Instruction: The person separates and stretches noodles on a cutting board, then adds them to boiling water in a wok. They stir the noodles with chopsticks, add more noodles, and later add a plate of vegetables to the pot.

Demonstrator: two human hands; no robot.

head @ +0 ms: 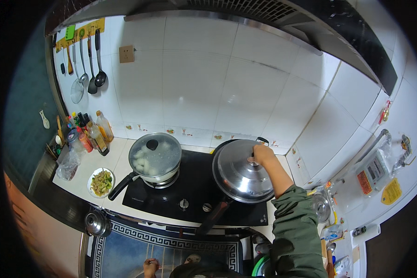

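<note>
My right hand is closed around the knob of a domed metal lid. The lid sits over a dark wok on the right burner, hiding what is inside. The wok's long handle points toward me. Low in the picture, in front of my body, hangs my left hand, its fingers curled; whether anything is in them is not clear. On the left burner stands a light pot with a steamed glass lid, pale pieces showing through it.
A plate of cooked meat and green vegetables lies left of the black gas hob. Sauce and oil bottles crowd the counter's left corner. Utensils hang above them. A lidded metal pot stands below the counter. The range hood overhangs.
</note>
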